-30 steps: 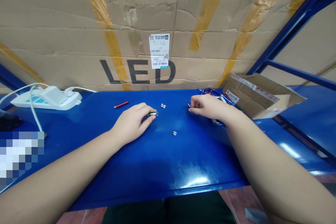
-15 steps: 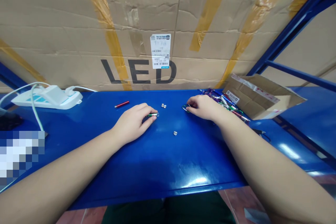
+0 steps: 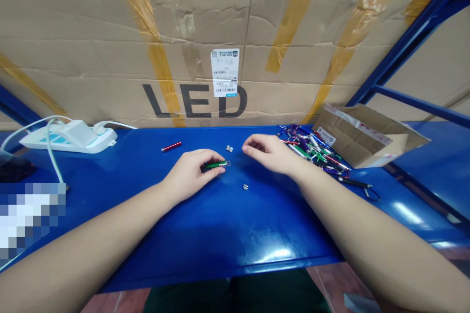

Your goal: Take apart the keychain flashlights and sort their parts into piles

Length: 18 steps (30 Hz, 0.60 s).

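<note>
Firmly, from the head view, the left hand (image 3: 189, 171) pinched a slim green metal penlight (image 3: 215, 165), its ring end poking past the fingertips. The right hand (image 3: 268, 151) hung empty just beside it, fingers loosely curled, with a tangled heap of colourful penlights (image 3: 312, 149) further right. Beyond the grip, black "LED" lettering (image 3: 194, 101) crossed a taped cardboard carton (image 3: 194, 19); its barcode sticker (image 3: 224, 72) was too small to read. Below lay a glossy blue metal bench (image 3: 220, 225).

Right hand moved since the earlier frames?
Yes, the right hand has moved left, closer to the white barcode label in the view and away from the pile of small metal keychains.
</note>
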{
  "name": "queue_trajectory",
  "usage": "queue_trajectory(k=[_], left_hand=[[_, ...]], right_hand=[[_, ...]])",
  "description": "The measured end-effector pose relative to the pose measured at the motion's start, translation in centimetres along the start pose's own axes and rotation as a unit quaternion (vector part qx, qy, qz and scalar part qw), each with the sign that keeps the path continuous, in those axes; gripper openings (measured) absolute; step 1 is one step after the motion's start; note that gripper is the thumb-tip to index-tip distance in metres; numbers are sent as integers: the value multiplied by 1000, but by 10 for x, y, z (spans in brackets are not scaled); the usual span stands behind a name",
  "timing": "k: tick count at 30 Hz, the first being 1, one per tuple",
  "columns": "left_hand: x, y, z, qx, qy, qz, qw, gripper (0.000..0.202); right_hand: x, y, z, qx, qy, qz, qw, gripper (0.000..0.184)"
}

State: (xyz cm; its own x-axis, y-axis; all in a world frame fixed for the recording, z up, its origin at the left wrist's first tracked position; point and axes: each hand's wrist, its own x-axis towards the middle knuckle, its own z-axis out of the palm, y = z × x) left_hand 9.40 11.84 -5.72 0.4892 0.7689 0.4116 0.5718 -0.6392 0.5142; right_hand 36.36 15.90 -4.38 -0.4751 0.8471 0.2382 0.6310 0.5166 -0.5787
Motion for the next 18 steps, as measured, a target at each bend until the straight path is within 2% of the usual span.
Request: queue_trajectory(k=[2,4,6,9,12,18], left_hand=[[-1,3,1,5,20,26,999,16],[-1,4,1,21,31,65,997,13],[-2,5,1,44,39,102,993,13],[-3,4,1,85,50,155,983,16],[-3,3,1,115,39,194,974,19],[-2,6,-2,178,-14,185,966,33]], right_hand=[[-2,-18,7,45,-74,-66,994,25],[-4,-31,11,31,-93,-124,987,23],[-6,-37,13,5,-87,-152,984,22],[-8,-36,14,-7,-98,-146,984,19],[-8,-33,15,23,-113,-124,986,20],[-7,-28,19,56,-86,-148,984,19]])
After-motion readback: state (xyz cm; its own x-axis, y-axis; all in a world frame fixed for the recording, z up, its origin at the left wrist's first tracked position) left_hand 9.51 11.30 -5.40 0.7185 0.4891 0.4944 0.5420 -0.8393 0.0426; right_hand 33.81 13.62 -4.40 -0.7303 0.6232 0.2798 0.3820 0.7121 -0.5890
